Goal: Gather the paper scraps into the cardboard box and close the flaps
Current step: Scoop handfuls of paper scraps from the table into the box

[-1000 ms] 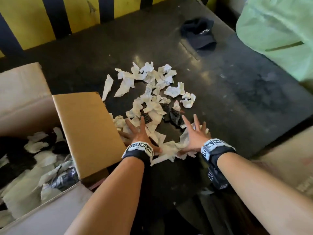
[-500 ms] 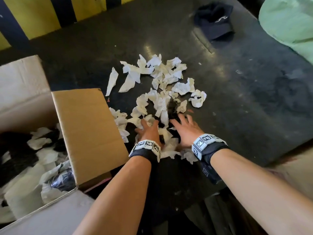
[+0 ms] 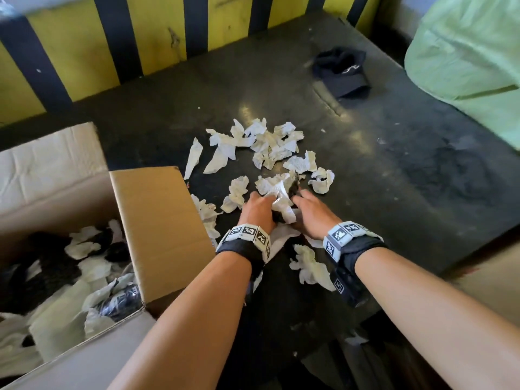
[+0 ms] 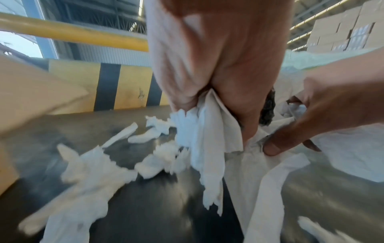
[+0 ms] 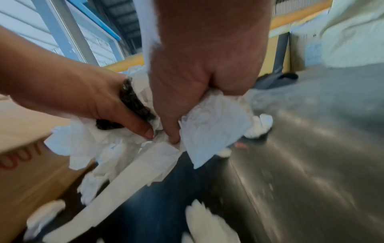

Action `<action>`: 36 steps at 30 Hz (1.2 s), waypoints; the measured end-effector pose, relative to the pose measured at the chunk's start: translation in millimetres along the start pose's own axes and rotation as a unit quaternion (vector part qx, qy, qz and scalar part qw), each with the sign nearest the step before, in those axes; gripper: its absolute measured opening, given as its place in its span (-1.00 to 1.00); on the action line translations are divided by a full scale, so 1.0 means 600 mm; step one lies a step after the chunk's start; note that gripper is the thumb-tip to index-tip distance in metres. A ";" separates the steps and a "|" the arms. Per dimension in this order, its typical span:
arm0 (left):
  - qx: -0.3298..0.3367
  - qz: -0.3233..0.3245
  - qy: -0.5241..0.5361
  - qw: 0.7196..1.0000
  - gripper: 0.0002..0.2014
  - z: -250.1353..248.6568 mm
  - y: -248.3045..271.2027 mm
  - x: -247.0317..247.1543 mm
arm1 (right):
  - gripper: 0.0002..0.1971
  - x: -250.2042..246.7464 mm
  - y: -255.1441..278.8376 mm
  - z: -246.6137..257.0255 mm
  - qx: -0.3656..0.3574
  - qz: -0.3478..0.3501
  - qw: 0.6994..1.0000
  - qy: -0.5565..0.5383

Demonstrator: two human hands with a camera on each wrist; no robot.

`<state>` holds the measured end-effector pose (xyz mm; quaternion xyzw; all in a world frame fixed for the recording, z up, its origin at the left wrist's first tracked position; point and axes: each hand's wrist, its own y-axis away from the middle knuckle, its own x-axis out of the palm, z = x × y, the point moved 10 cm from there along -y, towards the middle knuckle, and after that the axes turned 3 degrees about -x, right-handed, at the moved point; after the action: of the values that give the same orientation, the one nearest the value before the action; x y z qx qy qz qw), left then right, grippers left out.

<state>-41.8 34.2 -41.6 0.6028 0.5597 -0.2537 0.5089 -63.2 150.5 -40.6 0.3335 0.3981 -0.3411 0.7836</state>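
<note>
White paper scraps [image 3: 270, 144] lie scattered on the dark floor to the right of an open cardboard box [image 3: 157, 220]. Both my hands are pressed together around a bunch of white and dark scraps [image 3: 277, 192]. My left hand [image 3: 257, 208] grips the bunch from the left, fingers curled into the paper [image 4: 207, 131]. From the right my right hand [image 3: 308, 212] clutches it too, paper squeezed in its fist [image 5: 214, 125]. The box stands at the left with its flaps up, scraps and dark material [image 3: 84, 249] inside.
A black cap [image 3: 342, 71] lies on the floor at the back right. A pale green sack [image 3: 472, 57] fills the right corner. A yellow-and-black striped barrier [image 3: 140, 38] runs along the back. More cardboard [image 3: 495, 280] shows at the right edge.
My hands went from spread flat over the scraps to drawn together and curled, bunching a clump between them. Loose scraps near my wrists were left behind.
</note>
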 end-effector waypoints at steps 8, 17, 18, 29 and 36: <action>0.040 -0.100 -0.014 0.994 -0.61 -0.025 0.034 -0.215 | -0.86 -0.172 0.002 0.135 -0.066 -0.096 0.993 0.018; -0.010 -0.217 0.001 0.976 -0.67 0.150 0.198 -0.448 | -0.71 -0.219 -0.010 0.434 -0.181 -0.112 0.977 0.026; -0.022 -0.227 0.006 0.974 -0.67 0.181 0.225 -0.466 | -0.65 -0.210 -0.009 0.477 -0.199 -0.108 0.974 0.026; -0.191 -0.247 0.009 0.950 -0.66 0.517 0.444 -0.511 | -0.58 -0.013 0.001 0.826 -0.302 -0.021 0.952 0.034; -0.234 -0.180 0.020 0.955 -0.56 0.642 0.433 -0.421 | -0.57 0.137 -0.058 0.851 -0.264 0.071 0.958 0.084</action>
<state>240.2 -379.1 129.0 0.3609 0.7124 -0.1909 0.5708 148.5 -296.1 116.3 0.1696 0.5139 -0.1380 0.8295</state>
